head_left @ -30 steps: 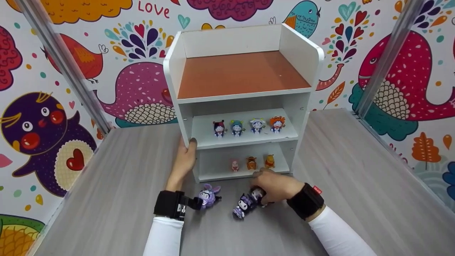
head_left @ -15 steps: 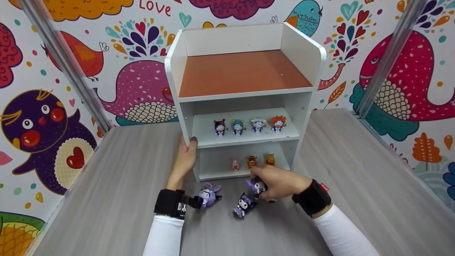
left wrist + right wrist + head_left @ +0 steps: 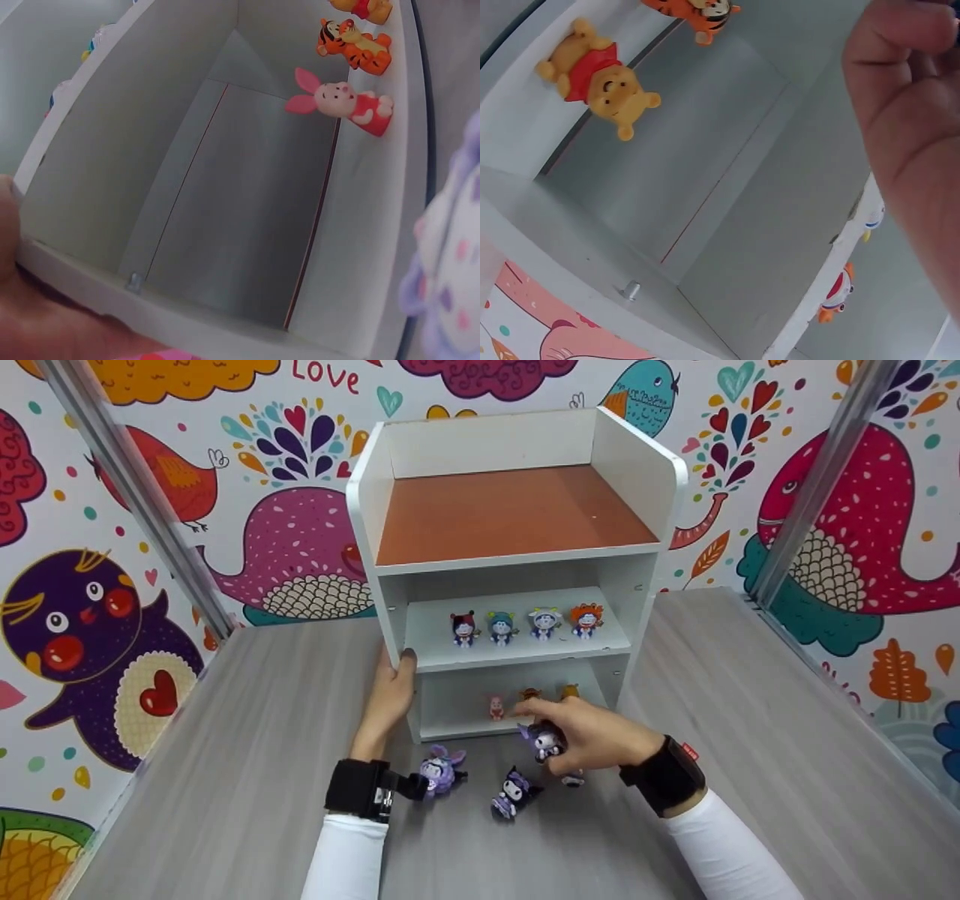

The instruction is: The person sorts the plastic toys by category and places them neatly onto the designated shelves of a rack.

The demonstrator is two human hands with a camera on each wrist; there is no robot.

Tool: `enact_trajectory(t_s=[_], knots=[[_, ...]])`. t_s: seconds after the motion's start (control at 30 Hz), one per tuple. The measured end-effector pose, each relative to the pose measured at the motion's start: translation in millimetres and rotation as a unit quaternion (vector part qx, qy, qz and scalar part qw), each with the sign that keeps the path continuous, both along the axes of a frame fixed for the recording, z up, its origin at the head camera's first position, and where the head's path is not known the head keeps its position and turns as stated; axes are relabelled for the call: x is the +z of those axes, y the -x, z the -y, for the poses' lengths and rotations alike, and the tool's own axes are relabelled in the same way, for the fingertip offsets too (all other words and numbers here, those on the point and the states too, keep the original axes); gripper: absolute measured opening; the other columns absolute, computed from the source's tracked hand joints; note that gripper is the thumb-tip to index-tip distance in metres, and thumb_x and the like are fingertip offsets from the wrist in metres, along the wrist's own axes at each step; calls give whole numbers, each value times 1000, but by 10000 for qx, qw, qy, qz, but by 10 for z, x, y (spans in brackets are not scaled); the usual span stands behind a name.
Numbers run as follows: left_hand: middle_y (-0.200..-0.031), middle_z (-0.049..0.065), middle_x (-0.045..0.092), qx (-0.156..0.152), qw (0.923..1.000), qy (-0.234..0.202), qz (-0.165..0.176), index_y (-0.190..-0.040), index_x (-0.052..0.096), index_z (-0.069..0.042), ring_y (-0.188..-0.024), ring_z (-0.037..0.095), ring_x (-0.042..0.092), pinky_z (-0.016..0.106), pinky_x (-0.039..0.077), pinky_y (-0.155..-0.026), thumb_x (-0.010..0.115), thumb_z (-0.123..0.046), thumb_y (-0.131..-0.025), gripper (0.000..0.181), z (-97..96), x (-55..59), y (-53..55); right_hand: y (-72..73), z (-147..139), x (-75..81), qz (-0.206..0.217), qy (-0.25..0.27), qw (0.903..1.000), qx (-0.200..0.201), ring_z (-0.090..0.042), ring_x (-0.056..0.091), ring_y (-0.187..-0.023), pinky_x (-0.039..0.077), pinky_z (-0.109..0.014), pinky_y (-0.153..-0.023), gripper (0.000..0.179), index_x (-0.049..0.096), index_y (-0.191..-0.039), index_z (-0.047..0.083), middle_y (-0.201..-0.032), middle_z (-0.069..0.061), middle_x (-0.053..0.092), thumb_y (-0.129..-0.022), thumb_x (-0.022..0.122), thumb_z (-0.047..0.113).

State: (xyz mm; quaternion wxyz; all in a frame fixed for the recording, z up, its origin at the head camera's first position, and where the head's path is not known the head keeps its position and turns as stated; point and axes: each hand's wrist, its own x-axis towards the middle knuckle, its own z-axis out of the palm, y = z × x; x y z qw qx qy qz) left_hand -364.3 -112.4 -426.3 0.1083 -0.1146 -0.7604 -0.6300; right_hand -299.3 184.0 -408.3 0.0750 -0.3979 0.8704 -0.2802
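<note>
My left hand (image 3: 391,694) grips the left side panel of a small white shelf unit (image 3: 634,607), thumb on its front edge. My right hand (image 3: 600,733) holds a purple-and-black figurine (image 3: 547,742) in front of the bottom shelf; its fingers partly hide it. On the floor lie a black-and-lilac figurine (image 3: 513,793) and a purple long-eared figurine (image 3: 439,771), the latter beside my left wrist strap. Part of another small figurine (image 3: 572,778) shows below my right hand. A piglet figurine (image 3: 346,103), a tiger figurine (image 3: 354,46) and a yellow bear figurine (image 3: 604,84) stand on the bottom shelf.
Several small figurines (image 3: 502,628) stand in a row on the middle shelf. The unit's top has a brown surface (image 3: 510,514) with raised white sides. Grey wood-grain flooring (image 3: 247,780) surrounds it, and a colourful printed wall (image 3: 300,540) stands behind.
My right hand has picked up the purple-and-black figurine from beside the black-and-lilac one and raised it towards the bottom shelf. My left hand stays on the side panel.
</note>
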Motion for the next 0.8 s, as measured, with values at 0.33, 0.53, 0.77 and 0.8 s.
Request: enact_trajectory(t_s=[0.33,0.53,0.77,0.8], knots=[[-164,29,17,64,9999,114,-5,-158,13,3,-154,42,14,58,10,-126,34,-12,-104,60,4,8,13,-45,-17,97,-419,467,9977,238,-9,62,-94,54,-21,-78,52,66,-127,18,-117,2,70,-78,73,2],[-164,28,16,75,9999,71,-11,-159,13,1,-154,42,13,59,9,-125,34,-14,-104,61,24,-5,-32,-107,-53,199,-652,1107,9914,263,-7,59,-85,55,-23,-67,42,66,-126,18,-107,0,67,-86,68,6],[-163,29,21,97,9999,28,18,-158,16,3,-153,42,17,59,12,-125,35,-14,-104,59,4,-3,-10,-191,-185,526,-1631,1862,9687,170,-11,63,-94,58,-22,-78,36,67,-126,10,-115,-6,68,-91,70,3],[-162,29,21,94,10000,12,-11,-157,16,3,-153,42,18,59,13,-125,35,-14,-104,59,0,-2,-4,-192,-201,604,-1857,1916,9637,93,-12,63,-95,57,-20,-79,38,67,-127,9,-115,-7,69,-89,71,1]])
